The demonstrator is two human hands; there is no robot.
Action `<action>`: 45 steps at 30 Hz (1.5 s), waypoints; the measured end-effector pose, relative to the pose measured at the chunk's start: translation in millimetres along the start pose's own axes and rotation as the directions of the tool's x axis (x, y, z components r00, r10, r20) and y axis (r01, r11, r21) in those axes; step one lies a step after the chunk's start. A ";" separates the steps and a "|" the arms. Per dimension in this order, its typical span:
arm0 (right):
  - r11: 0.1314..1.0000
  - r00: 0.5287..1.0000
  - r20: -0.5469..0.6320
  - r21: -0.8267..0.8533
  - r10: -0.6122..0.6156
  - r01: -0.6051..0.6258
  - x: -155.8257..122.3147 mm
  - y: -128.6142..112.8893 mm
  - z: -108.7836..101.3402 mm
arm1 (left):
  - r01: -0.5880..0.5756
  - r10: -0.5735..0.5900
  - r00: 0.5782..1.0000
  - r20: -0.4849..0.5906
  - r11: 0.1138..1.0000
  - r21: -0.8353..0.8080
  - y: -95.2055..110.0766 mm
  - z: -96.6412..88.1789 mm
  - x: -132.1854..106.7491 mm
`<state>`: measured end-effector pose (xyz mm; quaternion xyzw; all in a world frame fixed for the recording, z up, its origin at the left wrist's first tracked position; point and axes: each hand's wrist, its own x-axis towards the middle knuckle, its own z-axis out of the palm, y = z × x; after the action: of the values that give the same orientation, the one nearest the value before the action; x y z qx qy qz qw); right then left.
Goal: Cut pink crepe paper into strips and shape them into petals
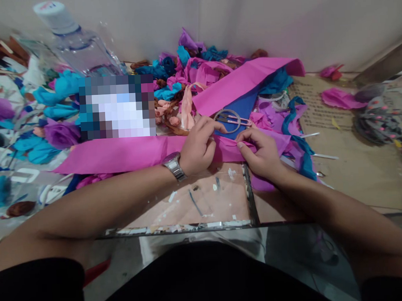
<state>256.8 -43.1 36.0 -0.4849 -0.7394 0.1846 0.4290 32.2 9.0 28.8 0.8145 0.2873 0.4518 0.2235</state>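
Note:
A long strip of bright pink crepe paper (127,154) lies across the table in front of me. My left hand (198,146), with a metal watch on its wrist, has its fingers curled over the strip and closed on its upper edge. Close by on the right, my right hand (261,151) pinches the same strip between thumb and forefinger, where the paper is folded. Just beyond my fingers lie a grey ring (227,132) and a thin pinkish loop-shaped piece, on something blue. A second pink paper sheet (244,83) slants behind them.
Crumpled blue, purple and peach paper pieces (172,91) heap up along the wall. A clear bottle with a white cap (57,18) stands at the back left, near a blurred-out patch. Cardboard (343,170) covers the right side, with a dark netted bundle (376,121) on it.

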 end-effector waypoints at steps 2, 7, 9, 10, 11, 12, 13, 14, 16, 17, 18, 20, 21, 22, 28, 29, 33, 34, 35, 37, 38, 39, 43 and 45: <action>1.000 1.000 0.005 -0.002 0.000 0.000 -0.1 0.1 -0.3 | 0.007 -0.007 1.000 0.003 1.000 0.012 0.5 0.6 0.1; 1.000 1.000 0.006 -0.005 -0.002 0.002 -0.4 -0.2 0.1 | -0.012 0.012 1.000 0.027 1.000 -0.003 0.5 1.1 0.2; 1.000 1.000 0.004 -0.003 0.003 -0.003 -0.5 -0.4 0.4 | -0.009 0.010 0.999 0.039 1.000 -0.006 0.2 0.5 0.1; 1.000 1.000 0.004 -0.002 0.005 -0.005 -0.5 -0.6 0.4 | -0.007 0.007 0.999 0.042 1.000 -0.004 0.0 0.1 0.1; 1.000 1.000 0.002 -0.001 0.006 -0.006 -0.5 -0.8 0.4 | -0.002 0.002 0.999 0.041 1.000 -0.001 -0.2 -0.2 0.1; 1.000 1.000 0.001 0.002 0.005 -0.005 -0.4 -0.9 0.3 | 0.005 -0.005 0.999 0.039 1.000 0.003 -0.4 -0.5 0.1; 1.000 1.000 -0.001 0.004 0.003 -0.003 -0.3 -1.1 0.1 | 0.011 -0.011 0.999 0.034 1.000 0.005 -0.5 -0.6 0.1; 1.000 1.000 -0.003 0.005 0.000 0.000 -0.1 -1.1 0.0 | 0.014 -0.014 1.000 0.027 1.000 0.002 -0.5 -0.7 0.1; 1.000 1.000 -0.001 0.002 -0.006 0.006 0.1 -1.1 -0.3 | 0.021 -0.021 1.000 0.009 1.000 -0.007 0.0 -0.9 0.3; 1.000 1.000 0.000 0.000 -0.007 0.007 0.2 -1.1 -0.5 | 0.023 -0.023 1.000 0.002 1.000 -0.011 0.4 -1.0 0.5; 1.000 1.000 0.001 -0.001 -0.009 0.009 0.2 -1.0 -0.5 | 0.027 -0.027 1.000 -0.002 1.000 -0.014 1.0 -1.1 0.7; 1.000 1.000 0.004 0.000 -0.011 0.011 0.1 -1.1 -0.6 | 0.040 -0.040 0.999 0.005 0.999 -0.015 2.3 -1.6 1.2; 1.000 1.000 0.005 0.002 -0.013 0.013 0.1 -1.2 -0.6 | 0.045 -0.044 0.999 0.012 0.999 -0.013 2.8 -1.8 1.4; 1.000 1.000 0.009 0.005 -0.015 0.015 0.1 -1.3 -0.6 | 0.047 -0.047 0.999 0.017 0.999 -0.010 3.1 -1.9 1.5; 1.000 1.000 0.017 0.016 -0.019 0.018 -0.2 -1.1 -0.9 | 0.011 -0.011 1.000 0.002 1.000 -0.016 -0.2 0.7 0.1; 1.000 1.000 0.017 0.016 -0.021 0.021 -0.2 -0.9 -0.9 | 0.000 0.000 1.000 -0.003 1.000 -0.023 -1.0 1.5 -0.2; 0.999 0.999 0.008 0.008 -0.033 0.033 -0.1 0.1 -0.4 | -0.023 0.022 1.000 -0.022 0.998 -0.058 -3.0 4.2 -0.9; 0.999 0.999 0.006 0.006 -0.034 0.034 -0.1 0.2 -0.3 | -0.028 0.027 0.999 -0.025 0.997 -0.068 -3.2 4.6 -0.9; 0.999 0.999 0.004 0.005 -0.036 0.036 0.0 0.1 -0.1 | -0.034 0.032 0.999 -0.023 0.997 -0.076 -3.3 4.8 -0.9; 0.999 0.999 0.005 0.004 -0.039 0.039 0.0 -0.1 0.1 | -0.047 0.045 0.999 -0.016 0.995 -0.085 -3.5 4.8 -1.0; 0.999 0.999 0.005 0.004 -0.040 0.040 0.0 -0.2 0.1 | -0.051 0.050 0.999 -0.014 0.995 -0.087 -3.6 4.6 -1.0; 0.999 0.999 0.005 0.004 -0.040 0.040 0.0 -0.3 0.1 | -0.050 0.050 0.999 -0.010 0.995 -0.086 -3.7 4.4 -1.1; 0.999 0.999 0.014 0.005 -0.036 0.036 -0.4 0.9 0.1 | -0.031 0.031 0.999 0.010 0.997 -0.068 -3.3 3.5 -0.9; 0.999 0.999 0.017 0.006 -0.039 0.039 -0.5 1.7 0.2 | -0.025 0.026 0.999 0.021 0.997 -0.067 -2.0 3.0 -0.4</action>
<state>257.7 -42.7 34.4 -0.4677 -0.7517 0.1827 0.4277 34.1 9.8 25.8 0.8151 0.2593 0.4550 0.2477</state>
